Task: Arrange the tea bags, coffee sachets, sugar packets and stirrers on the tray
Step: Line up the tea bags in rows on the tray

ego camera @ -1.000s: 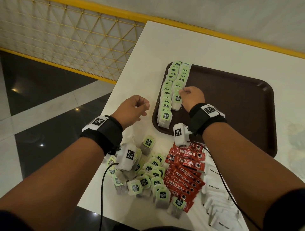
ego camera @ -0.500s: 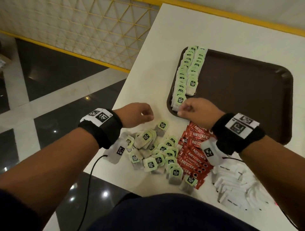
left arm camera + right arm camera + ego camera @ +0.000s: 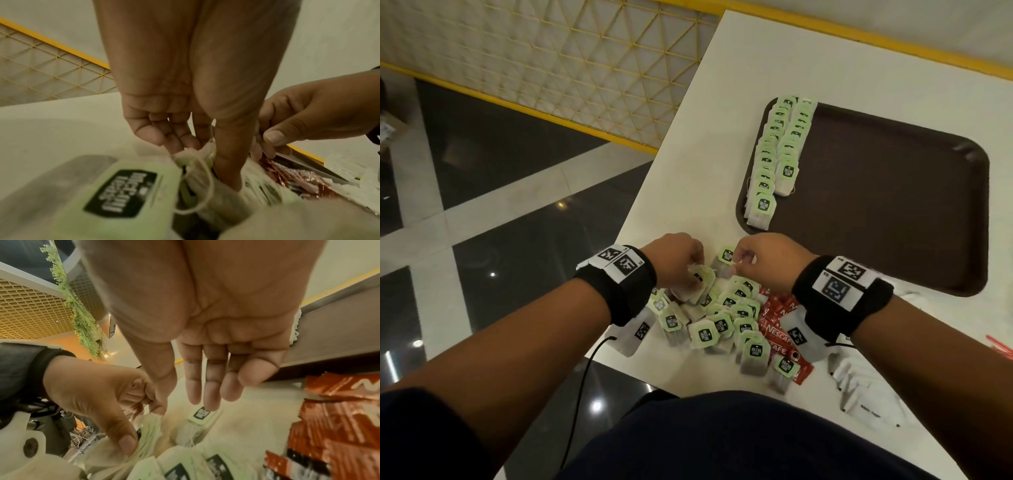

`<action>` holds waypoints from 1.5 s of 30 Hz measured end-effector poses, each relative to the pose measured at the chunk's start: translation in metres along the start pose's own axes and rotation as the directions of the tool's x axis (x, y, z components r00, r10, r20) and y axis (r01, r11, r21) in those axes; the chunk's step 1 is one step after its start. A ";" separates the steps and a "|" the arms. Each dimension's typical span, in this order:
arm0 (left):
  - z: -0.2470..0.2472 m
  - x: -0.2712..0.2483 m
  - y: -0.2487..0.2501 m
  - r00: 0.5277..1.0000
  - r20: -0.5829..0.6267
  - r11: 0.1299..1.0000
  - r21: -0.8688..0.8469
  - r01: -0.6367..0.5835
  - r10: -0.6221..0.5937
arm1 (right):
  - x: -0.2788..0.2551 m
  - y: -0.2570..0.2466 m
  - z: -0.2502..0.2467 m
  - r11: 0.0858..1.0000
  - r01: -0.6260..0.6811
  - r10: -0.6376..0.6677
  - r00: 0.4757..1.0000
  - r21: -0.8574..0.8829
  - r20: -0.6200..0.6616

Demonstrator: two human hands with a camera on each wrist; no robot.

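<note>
A brown tray [image 3: 893, 205] lies on the white table [image 3: 739, 68], with two neat rows of green-tagged tea bags [image 3: 780, 154] along its left side. A loose pile of tea bags [image 3: 722, 322] sits at the table's near edge. My left hand [image 3: 693, 270] pinches a small bunch of tea bags [image 3: 702, 279] over the pile, thumb against fingers [image 3: 226, 162]. My right hand [image 3: 739, 258] hangs beside it, fingers [image 3: 197, 391] relaxed and touching one tea bag [image 3: 202, 414] that lies flat. Red coffee sachets [image 3: 777, 329] lie right of the pile.
White sugar packets [image 3: 866, 394] are heaped at the near right, and red stirrers [image 3: 998, 346] show at the frame's right edge. The table's left edge drops to a dark tiled floor [image 3: 500, 171]. A yellow lattice railing [image 3: 551, 68] stands beyond.
My right hand has come back from the tea bag rows on the tray to the loose pile. My left hand has dropped into the pile and pinches tea bags there.
</note>
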State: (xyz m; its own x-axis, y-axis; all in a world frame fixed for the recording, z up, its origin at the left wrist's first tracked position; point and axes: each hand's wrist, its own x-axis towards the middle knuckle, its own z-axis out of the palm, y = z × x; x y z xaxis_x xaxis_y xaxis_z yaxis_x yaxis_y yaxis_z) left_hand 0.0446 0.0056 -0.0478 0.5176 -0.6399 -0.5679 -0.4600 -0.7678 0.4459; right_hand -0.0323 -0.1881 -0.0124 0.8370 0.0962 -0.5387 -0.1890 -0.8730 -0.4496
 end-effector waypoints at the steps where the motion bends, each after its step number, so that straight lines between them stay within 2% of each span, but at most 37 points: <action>1: -0.002 0.000 0.000 1.000 -0.005 1.000 -0.016 -0.018 0.018 | 0.000 0.001 0.000 1.000 -0.003 0.003 1.000 0.016 -0.009; 6: -0.025 -0.003 0.006 0.994 -0.032 0.966 -0.236 -0.109 0.104 | -0.003 0.004 -0.001 0.982 0.038 -0.027 0.998 0.185 -0.065; 8: -0.034 -0.001 0.009 0.991 -0.083 0.907 -0.400 -0.133 0.109 | -0.005 0.003 -0.003 0.952 0.068 -0.047 0.996 0.298 -0.075; 9: -0.038 0.002 0.011 0.989 -0.105 0.849 -0.509 -0.142 0.102 | -0.006 0.002 -0.004 0.930 0.081 -0.055 0.995 0.358 -0.084; 11: -0.044 0.008 0.016 0.985 -0.143 0.725 -0.669 -0.165 0.092 | -0.006 0.001 -0.006 0.858 0.099 -0.042 0.992 0.504 -0.122; 13: -0.047 0.015 0.026 0.983 -0.160 0.662 -0.729 -0.176 0.086 | -0.006 0.002 -0.008 0.753 0.107 0.008 0.985 0.649 -0.172; 18: -0.051 0.034 0.052 0.980 -0.185 0.587 -0.786 -0.194 0.077 | -0.007 0.011 -0.017 0.547 0.102 0.137 0.968 0.831 -0.209; 20: -0.049 0.039 0.058 0.983 -0.147 0.566 -0.804 -0.182 0.107 | -0.008 0.016 -0.020 0.460 0.107 0.154 0.968 0.881 -0.198; 22: -0.045 0.041 0.064 0.983 -0.089 0.546 -0.822 -0.162 0.159 | -0.009 0.020 -0.022 0.412 0.119 0.150 0.969 0.903 -0.196; 25: -0.039 0.044 0.070 0.985 -0.035 0.484 -0.868 -0.114 0.169 | -0.007 0.024 -0.023 0.391 0.139 0.153 0.965 0.910 -0.214; 27: -0.037 0.045 0.075 0.989 -0.022 0.412 -0.907 -0.080 0.144 | -0.004 0.026 -0.023 0.374 0.141 0.208 0.951 0.917 -0.231; 29: -0.036 0.048 0.077 0.991 -0.046 0.381 -0.920 -0.091 0.124 | -0.002 0.028 -0.023 0.360 0.131 0.277 0.931 0.924 -0.239; 32: -0.036 0.055 0.074 0.993 -0.095 0.390 -0.913 -0.117 0.076 | 0.002 0.034 -0.023 0.431 0.093 0.382 0.883 0.898 -0.274; 34: -0.036 0.060 0.070 0.991 -0.127 0.411 -0.902 -0.132 0.042 | 0.003 0.035 -0.023 0.509 0.077 0.400 0.860 0.857 -0.315; 36: -0.037 0.063 0.068 0.986 -0.163 0.425 -0.892 -0.157 0.021 | 0.003 0.035 -0.024 0.534 0.083 0.391 0.858 0.842 -0.332; 42: -0.036 0.070 0.066 0.981 -0.190 0.442 -0.877 -0.187 0.039 | 0.008 0.036 -0.023 0.475 0.086 0.386 0.874 0.876 -0.295; 45: -0.036 0.073 0.068 0.988 -0.155 0.375 -0.916 -0.143 -0.001 | 0.009 0.040 -0.023 0.421 0.076 0.396 0.881 0.904 -0.258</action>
State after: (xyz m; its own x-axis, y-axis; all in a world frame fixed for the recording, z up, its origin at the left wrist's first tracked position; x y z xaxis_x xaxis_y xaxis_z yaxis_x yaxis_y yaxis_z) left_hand 0.0771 -0.0947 -0.0342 0.6235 -0.6363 -0.4544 0.4143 -0.2240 0.8822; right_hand -0.0203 -0.2332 -0.0194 0.7956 -0.3841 -0.4685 -0.4802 0.0718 -0.8742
